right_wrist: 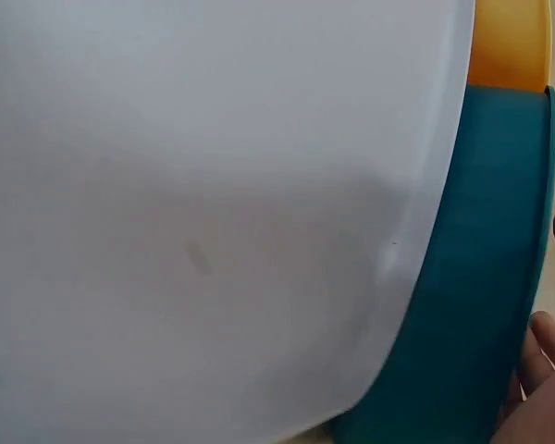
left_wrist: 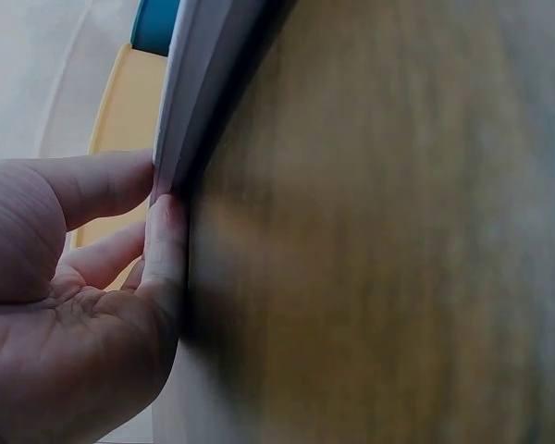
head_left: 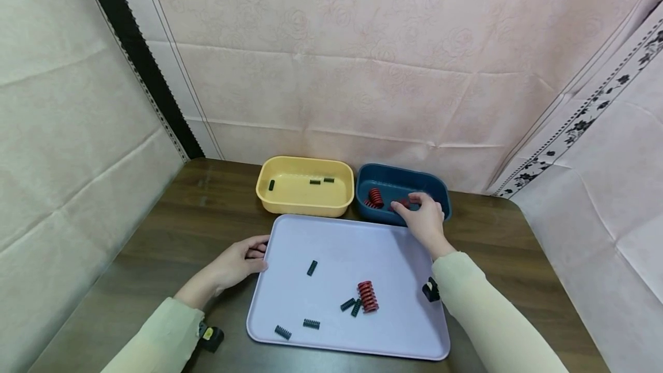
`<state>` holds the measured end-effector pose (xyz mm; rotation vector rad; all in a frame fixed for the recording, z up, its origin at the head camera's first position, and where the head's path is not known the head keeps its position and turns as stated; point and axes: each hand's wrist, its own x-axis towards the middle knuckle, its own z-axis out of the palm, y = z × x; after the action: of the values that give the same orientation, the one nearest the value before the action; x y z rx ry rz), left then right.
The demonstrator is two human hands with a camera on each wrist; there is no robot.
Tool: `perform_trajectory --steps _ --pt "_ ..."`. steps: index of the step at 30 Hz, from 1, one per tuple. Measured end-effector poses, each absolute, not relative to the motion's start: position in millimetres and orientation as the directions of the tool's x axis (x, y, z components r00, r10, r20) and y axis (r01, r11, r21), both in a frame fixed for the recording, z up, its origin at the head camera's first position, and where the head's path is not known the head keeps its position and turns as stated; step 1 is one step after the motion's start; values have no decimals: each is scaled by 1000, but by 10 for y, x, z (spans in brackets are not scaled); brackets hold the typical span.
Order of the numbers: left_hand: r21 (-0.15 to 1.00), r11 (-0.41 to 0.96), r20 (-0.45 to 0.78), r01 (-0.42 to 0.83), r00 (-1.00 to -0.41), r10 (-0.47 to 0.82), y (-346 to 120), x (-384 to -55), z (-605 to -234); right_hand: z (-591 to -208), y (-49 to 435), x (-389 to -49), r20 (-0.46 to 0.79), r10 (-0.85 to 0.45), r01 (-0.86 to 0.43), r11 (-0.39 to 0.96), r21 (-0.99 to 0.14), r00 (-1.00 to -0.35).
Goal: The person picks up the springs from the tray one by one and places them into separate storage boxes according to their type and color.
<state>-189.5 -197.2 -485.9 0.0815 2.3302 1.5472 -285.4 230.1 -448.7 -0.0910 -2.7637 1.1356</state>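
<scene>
My left hand (head_left: 235, 262) pinches the left rim of the pale lavender tray (head_left: 331, 246); in the left wrist view its thumb and a finger (left_wrist: 169, 231) meet at the tray edge. Over the blue bin (head_left: 440, 189) is my right hand (head_left: 427, 220), thumb and fingers spread apart, just above a red spring (head_left: 400, 204) partly hidden by it. Other red springs (head_left: 376, 197) lie in that bin. On the tray rest one large red spring (head_left: 368, 296) and several small dark green springs (head_left: 312, 268). The right wrist view shows no spring between the parted fingertips (right_wrist: 548, 335).
Left of the blue bin stands a yellow bin (head_left: 290, 203) holding 3 small dark springs (head_left: 315, 182). Both bins sit behind the tray on a brown wooden table (head_left: 207, 212). Pale cloth (head_left: 331, 85) hangs at the back and both sides.
</scene>
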Motion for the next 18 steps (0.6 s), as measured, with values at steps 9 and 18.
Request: perform_trajectory --steps 9,18 --pt "903 411 -241 -124 -939 246 -1957 -1911 -4864 -4399 2422 -2664 216 57 -133 632 -763 -975" --pt "894 433 -236 -113 -941 241 -1982 -1906 -4907 -4485 2680 -2398 66 -40 -76 688 -722 -997"
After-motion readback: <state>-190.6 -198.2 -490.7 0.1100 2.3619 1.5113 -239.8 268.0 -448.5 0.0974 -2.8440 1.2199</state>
